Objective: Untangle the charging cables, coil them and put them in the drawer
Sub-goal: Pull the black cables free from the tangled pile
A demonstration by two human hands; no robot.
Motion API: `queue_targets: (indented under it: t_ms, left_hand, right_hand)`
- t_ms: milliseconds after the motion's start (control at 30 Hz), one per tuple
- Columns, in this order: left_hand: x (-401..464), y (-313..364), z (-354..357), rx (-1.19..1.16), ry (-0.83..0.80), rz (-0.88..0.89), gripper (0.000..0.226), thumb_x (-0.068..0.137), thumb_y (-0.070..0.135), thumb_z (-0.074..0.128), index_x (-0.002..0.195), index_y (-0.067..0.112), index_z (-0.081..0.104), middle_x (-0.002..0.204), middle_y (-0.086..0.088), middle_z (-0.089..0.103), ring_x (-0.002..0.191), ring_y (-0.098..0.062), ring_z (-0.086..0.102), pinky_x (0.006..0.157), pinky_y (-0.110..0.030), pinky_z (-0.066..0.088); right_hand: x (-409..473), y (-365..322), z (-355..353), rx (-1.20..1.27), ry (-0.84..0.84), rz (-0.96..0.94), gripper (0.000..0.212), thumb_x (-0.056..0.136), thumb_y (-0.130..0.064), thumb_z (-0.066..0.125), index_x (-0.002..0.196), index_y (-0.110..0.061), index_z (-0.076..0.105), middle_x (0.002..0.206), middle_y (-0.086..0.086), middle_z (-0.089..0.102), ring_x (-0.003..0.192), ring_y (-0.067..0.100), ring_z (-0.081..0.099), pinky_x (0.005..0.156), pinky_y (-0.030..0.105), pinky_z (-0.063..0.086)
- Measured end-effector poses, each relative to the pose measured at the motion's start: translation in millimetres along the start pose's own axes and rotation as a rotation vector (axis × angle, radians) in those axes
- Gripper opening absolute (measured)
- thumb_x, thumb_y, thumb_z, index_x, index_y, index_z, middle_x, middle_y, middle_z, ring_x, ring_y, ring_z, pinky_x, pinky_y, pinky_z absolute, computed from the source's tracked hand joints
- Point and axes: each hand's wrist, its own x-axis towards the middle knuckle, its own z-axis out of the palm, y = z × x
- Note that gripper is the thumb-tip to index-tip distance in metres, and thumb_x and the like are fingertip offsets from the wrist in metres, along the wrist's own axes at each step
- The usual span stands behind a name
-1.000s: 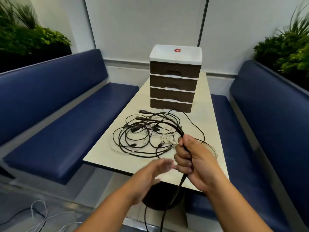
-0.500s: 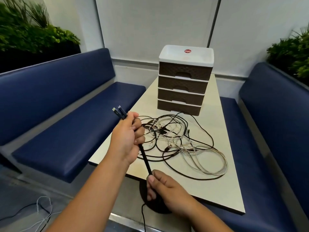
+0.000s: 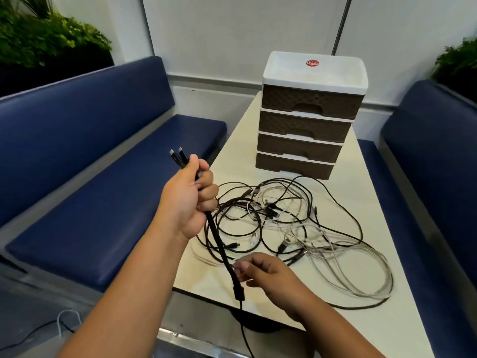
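Running down from the left hand [image 3: 192, 200] to the right hand [image 3: 268, 273], the black cable [image 3: 219, 244] is lying on a steep diagonal, its long axis going from upper left to lower right, above the near table [image 3: 387, 329] edge. The right hand, nearest the camera, is hovering just beside the cable's lower stretch with its fingers loosely curled; the fingertips are at the cable, but whether they are pinching it or only touching it I cannot tell. Below that hand a thicker black block [image 3: 238, 293] is sitting on the cable, and the rest is hanging past the table edge toward the floor, out of view.

Farther up, the left hand is gripping the cable in a closed fist, with two plugs [image 3: 178, 155] sticking out above the thumb, so both ends seem to be gathered there. That hand is holding over the gap between the table and the left bench [image 3: 103, 202], where there is free air for looping.

The coming move is probably coiling: the hanging slack lies below and toward the person, so the right hand is better placed to draw it up to the left.

Beyond the hands, the tangle [image 3: 291, 223] of black and white cables is sprawling across the table, some loops reaching near the right edge. It may snag the held cable if they are linked. At the far end the drawer unit [image 3: 307, 130] is standing with all four drawers closed.
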Motion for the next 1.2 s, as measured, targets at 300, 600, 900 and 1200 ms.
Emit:
queue_targets:
  t_ms: [300, 600, 900, 1200]
  left_hand:
    - [83.4, 5.1, -29.5, 0.100, -0.059, -0.159, 0.033, 0.104, 0.039, 0.034, 0.081, 0.020, 0.047, 0.056, 0.008, 0.024, 0.041, -0.002, 0.016, 0.040, -0.017, 0.008]
    - [134.7, 1.5, -49.4, 0.021, -0.120, -0.319, 0.033, 0.103, 0.040, 0.037, 0.079, 0.020, 0.048, 0.058, 0.007, 0.022, 0.040, -0.002, 0.016, 0.037, -0.016, 0.008]
    - [153.3, -10.5, -78.9, 0.057, -0.049, -0.520, 0.028, 0.100, 0.033, 0.045, 0.080, 0.014, 0.049, 0.055, 0.006, 0.024, 0.038, -0.004, 0.018, 0.037, -0.016, 0.009]
    - [139.9, -25.3, -59.6, 0.224, -0.279, -0.662, 0.053, 0.086, 0.060, 0.054, 0.101, 0.010, 0.064, 0.056, 0.006, 0.023, 0.042, -0.004, 0.015, 0.043, -0.018, 0.007]
  right_hand:
    - [130.8, -25.0, 9.1, -0.127, 0.292, 0.147, 0.016, 0.096, -0.018, 0.057, 0.085, -0.014, 0.068, 0.078, 0.003, 0.068, 0.059, 0.013, 0.060, 0.053, 0.021, 0.046]
    - [215.9, -18.8, 24.4, -0.667, 0.511, 0.321, 0.055, 0.084, -0.055, 0.065, 0.054, -0.016, 0.041, 0.053, -0.001, 0.043, 0.052, 0.022, 0.042, 0.046, 0.028, 0.027]
    - [196.0, -40.1, 26.8, 0.012, 0.676, 0.128, 0.026, 0.085, -0.023, 0.067, 0.069, -0.011, 0.051, 0.056, -0.003, 0.046, 0.051, 0.013, 0.039, 0.054, 0.029, 0.034]
    - [124.4, -79.4, 26.4, 0.353, 0.280, -0.225, 0.023, 0.097, -0.009, 0.054, 0.120, -0.013, 0.054, 0.066, 0.003, 0.060, 0.058, 0.013, 0.054, 0.055, 0.025, 0.047]
